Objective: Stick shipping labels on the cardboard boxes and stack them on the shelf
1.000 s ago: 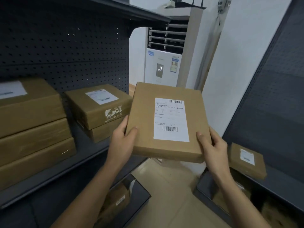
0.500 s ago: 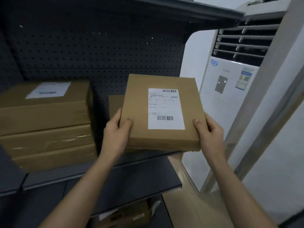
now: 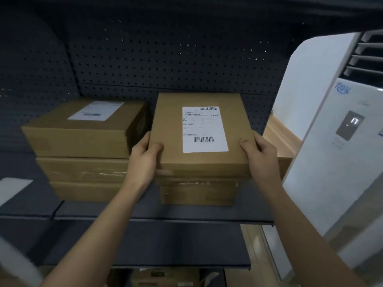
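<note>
A flat cardboard box (image 3: pixel 170 129) with a white shipping label (image 3: pixel 204 129) on its top is held between both hands over the right-hand stack of boxes (image 3: pixel 198 193) on the dark shelf (image 3: pixel 161 214). My left hand (image 3: pixel 145 156) grips its left edge, thumb on top. My right hand (image 3: pixel 260 154) grips its right edge the same way. The box hovers just above or touches the stack; I cannot tell which. To the left stands a stack of three boxes (image 3: pixel 83 154), the top one labelled.
A dark pegboard back panel (image 3: pixel 165 59) closes the shelf behind. A white standing air conditioner (image 3: pixel 335 152) is at the right. A lower shelf (image 3: pixel 145 255) and another box (image 3: pixel 163 276) sit below. An upper shelf overhangs the top.
The view has turned left toward the shelf. Both hands have carried the labelled box forward and over the right-hand stack.
</note>
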Demonstrator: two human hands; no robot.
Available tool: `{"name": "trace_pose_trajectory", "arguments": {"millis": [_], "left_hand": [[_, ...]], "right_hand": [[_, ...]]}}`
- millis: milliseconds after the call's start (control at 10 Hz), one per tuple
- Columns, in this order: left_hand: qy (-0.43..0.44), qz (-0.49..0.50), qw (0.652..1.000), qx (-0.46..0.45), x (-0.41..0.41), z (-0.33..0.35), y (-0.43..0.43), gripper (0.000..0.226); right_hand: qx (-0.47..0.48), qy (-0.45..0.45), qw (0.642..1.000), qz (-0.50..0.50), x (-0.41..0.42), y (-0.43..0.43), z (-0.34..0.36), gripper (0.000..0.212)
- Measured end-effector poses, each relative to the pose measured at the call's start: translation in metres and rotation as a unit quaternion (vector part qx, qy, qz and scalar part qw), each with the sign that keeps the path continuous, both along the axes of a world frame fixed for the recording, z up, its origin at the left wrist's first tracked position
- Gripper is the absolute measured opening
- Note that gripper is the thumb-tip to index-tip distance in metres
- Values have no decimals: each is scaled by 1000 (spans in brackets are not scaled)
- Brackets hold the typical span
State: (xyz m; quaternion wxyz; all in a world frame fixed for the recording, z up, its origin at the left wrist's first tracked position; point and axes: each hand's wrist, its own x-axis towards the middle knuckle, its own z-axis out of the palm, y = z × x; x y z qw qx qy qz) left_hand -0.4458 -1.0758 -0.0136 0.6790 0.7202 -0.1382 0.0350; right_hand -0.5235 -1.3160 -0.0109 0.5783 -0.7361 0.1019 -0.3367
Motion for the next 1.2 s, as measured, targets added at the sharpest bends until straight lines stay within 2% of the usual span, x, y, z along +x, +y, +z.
{"name": "trace_pose_trajectory", "arguments": {"millis": [300,700,800,900,1000,1100,1200], "left_hand": [[25,7,1000,12,45,14,-17,25],[77,40,996,15,79,14,-26,45],[81,54,995,17,83,15,-30,27],[68,68,995,26,83,16,-33,41],[26,113,990,81,80,13,-32,57],[-138,184,967,112,64,21,-29,50],[-313,203,921,112,24,22,-11,39]], "right_hand": [[44,35,998,-18,44,-9,7,18],[52,132,990,-4,78,-18,19,22],[71,153,986,13,79,-22,26,20],[123,170,977,39,77,-24,33,23],[164,162,971,62,75,-26,31,16],[204,110,969,82,69,-31,28,22],[275,33,960,51,33,-46,-10,19]]}}
